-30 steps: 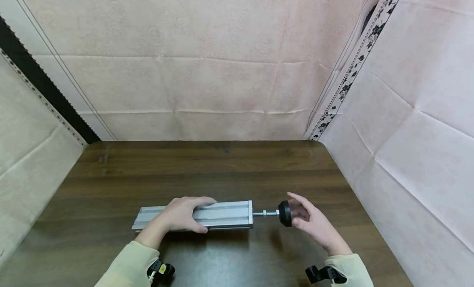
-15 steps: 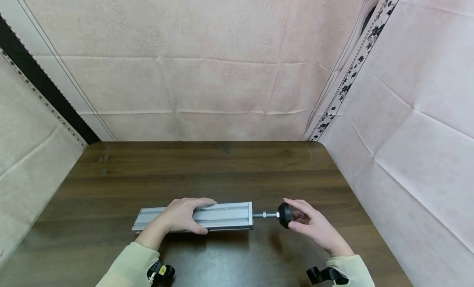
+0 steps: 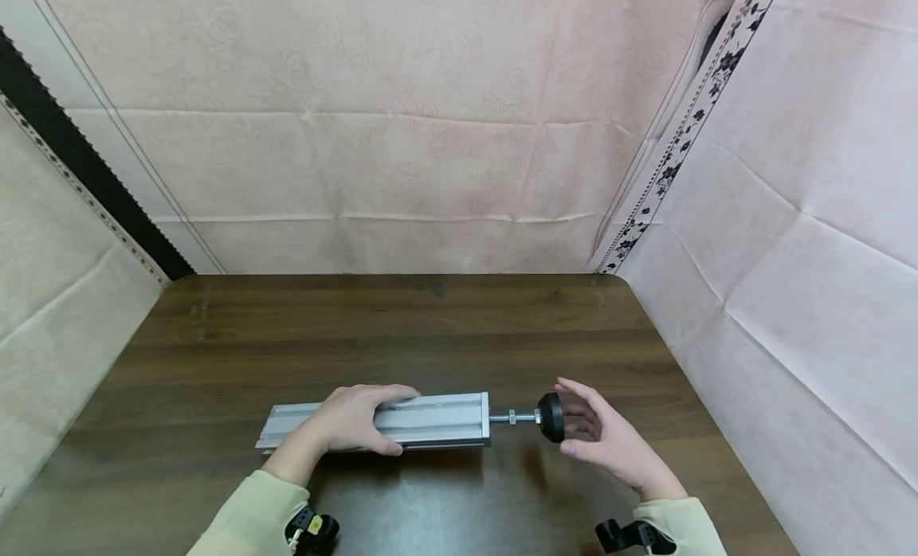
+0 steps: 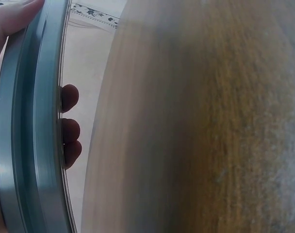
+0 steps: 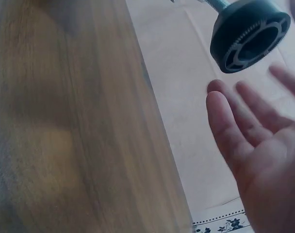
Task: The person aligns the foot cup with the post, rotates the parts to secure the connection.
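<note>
head view: left hand (image 3: pixel 355 419) grips the grooved metal bar (image 3: pixel 445 417), likely stiff, weighty, best held by its sides, while right hand (image 3: pixel 610 440) is spread beside the black foot (image 3: pixel 551 417).

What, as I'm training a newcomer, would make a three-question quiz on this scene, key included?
1. True or false: the left hand grips the metal profile.
2. What sits on the outer end of the rod? A) a hook; B) a round black end piece; C) a spring.
3. Short answer: which hand is nearer the end of the rod that points away from the profile?

Key: 1. True. 2. B. 3. The right hand.
</note>
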`<state>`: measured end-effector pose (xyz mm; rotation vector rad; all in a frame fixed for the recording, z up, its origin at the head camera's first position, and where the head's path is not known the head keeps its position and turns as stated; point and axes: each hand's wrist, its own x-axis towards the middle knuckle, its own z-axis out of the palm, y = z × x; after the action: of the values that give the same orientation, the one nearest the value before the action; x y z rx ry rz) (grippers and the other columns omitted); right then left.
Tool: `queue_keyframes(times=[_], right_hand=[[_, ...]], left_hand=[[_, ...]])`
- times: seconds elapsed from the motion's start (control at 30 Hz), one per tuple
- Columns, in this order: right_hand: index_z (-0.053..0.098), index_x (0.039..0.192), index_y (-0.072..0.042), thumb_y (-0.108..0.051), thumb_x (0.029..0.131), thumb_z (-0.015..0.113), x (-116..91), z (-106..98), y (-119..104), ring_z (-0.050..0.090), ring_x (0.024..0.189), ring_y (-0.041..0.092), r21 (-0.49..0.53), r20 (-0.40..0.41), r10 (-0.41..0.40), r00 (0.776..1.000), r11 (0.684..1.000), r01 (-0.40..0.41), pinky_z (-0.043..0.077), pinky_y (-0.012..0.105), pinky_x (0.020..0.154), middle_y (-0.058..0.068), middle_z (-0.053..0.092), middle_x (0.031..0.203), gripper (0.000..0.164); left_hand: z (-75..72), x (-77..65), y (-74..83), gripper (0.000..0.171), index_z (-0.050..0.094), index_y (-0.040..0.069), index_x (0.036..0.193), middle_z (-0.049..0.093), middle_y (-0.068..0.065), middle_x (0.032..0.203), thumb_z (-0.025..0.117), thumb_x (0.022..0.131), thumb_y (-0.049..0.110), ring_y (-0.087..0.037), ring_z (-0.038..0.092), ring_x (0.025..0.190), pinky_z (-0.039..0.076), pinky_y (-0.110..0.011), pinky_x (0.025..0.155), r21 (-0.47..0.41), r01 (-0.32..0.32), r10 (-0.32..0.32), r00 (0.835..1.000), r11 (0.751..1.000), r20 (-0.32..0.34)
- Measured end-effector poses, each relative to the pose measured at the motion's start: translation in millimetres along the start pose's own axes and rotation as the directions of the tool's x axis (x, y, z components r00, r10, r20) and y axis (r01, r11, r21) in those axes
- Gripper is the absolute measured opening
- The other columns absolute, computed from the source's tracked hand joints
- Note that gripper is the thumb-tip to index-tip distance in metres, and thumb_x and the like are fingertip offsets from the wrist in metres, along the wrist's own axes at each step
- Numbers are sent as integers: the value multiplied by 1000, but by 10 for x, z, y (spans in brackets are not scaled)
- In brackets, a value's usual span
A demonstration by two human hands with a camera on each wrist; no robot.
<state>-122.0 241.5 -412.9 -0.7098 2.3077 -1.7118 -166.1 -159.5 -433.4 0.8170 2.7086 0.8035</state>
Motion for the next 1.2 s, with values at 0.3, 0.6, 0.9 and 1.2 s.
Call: queue_keyframes(times=[0.3,0.6,0.9,1.2], right_hand=[[39,137,1,7,81,67,15,13,11,51,114,17,-43,49,-178,983,983,180,43,27,89,15,32,139,62],[46,136,-4,-8,92,58,59,39,-36,59,81,17,-44,-42,116,992,992,-118,50,33,70,19,52,113,46],[30,145,-9,-3,86,65,-7,0,-19,55,107,12,-50,-9,35,999,998,-36,47,29,84,16,37,134,69],[38,140,-2,4,83,66,17,50,-1,53,113,15,-67,37,-146,989,987,148,45,26,88,12,28,145,64]], left_hand=[[-1,2,-3,71,54,36,130,56,13,125,76,64,54,-11,54,106,40,-42,83,4,2,-2,1000,1000,0],[-18,1,7,71,54,35,130,56,13,125,75,65,54,-11,55,104,40,-42,82,8,4,-4,1000,1000,7],[-21,11,10,71,54,35,130,56,12,125,75,65,55,-11,55,104,40,-43,83,6,0,0,1000,1000,5],[-37,6,-10,71,54,36,130,57,13,124,75,65,54,-10,55,103,39,-42,82,16,5,-5,1000,1000,0]])
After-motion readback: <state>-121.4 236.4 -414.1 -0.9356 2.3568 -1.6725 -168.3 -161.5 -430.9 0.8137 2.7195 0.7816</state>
